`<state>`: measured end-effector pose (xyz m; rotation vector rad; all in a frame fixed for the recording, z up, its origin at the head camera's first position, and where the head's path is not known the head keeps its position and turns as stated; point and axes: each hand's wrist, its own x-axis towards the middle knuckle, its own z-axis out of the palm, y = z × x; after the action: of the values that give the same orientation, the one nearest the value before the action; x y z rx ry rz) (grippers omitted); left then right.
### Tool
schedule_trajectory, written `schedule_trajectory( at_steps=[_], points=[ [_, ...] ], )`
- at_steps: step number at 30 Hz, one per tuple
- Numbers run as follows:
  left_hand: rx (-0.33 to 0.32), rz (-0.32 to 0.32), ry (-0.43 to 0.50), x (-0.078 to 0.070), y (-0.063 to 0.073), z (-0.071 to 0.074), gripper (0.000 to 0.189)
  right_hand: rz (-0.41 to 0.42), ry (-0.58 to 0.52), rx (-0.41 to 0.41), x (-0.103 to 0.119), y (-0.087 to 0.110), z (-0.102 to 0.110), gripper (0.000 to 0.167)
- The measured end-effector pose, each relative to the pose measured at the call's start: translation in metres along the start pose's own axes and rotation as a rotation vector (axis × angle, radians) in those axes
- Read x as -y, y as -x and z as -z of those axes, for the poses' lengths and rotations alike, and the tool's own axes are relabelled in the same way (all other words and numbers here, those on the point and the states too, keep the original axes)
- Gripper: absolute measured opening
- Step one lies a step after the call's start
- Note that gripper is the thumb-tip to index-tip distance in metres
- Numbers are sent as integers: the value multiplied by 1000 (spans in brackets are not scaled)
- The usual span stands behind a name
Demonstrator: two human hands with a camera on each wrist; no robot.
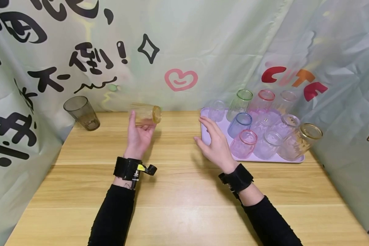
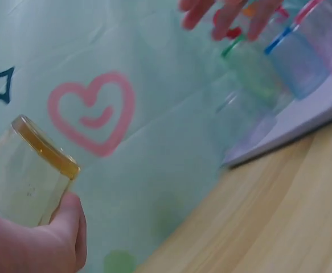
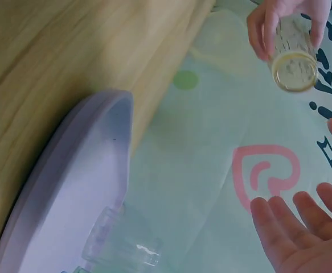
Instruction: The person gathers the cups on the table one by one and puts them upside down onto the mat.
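Note:
My left hand (image 1: 139,139) grips an amber-tinted glass (image 1: 145,114), tipped on its side above the back of the table with its yellow band pointing right. In the left wrist view, the thumb lies against the wall of this glass, just below the band. My right hand (image 1: 216,145) holds nothing; its fingers are spread and relaxed beside the left edge of a lilac tray (image 1: 205,135). Closest to that hand on the tray are a blue glass (image 1: 240,125), a pink glass (image 1: 244,144) and a clear glass (image 1: 216,111).
Further glasses crowd the tray, among them a green-rimmed glass (image 1: 240,104), a red-rimmed glass (image 1: 262,101) and a gold-rimmed glass (image 1: 298,143) at its right end. A tall smoky-brown glass (image 1: 83,112) stands at the table's back left corner. A printed curtain (image 1: 221,44) hangs behind.

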<state>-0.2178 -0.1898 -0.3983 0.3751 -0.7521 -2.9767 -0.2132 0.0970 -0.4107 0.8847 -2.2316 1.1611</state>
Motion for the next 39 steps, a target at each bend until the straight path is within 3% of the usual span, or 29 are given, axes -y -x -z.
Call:
schedule_trajectory(
  at_steps=[6,11,21,33,39],
  points=[
    [50,82,-68,26,3,-9,81,47,-12,-21,3,-1,-1,68],
    [92,115,-126,47,8,-16,70,80,-18,-25,5,-2,-2,68],
    [167,181,-224,80,19,-24,76,120,-34,-47,7,-1,-5,77],
    [266,191,-344,101,26,-27,55,153,-56,-38,10,0,-8,82],
    [293,197,-374,105,27,-26,61,150,-62,-35,12,0,-8,79]
  ],
)
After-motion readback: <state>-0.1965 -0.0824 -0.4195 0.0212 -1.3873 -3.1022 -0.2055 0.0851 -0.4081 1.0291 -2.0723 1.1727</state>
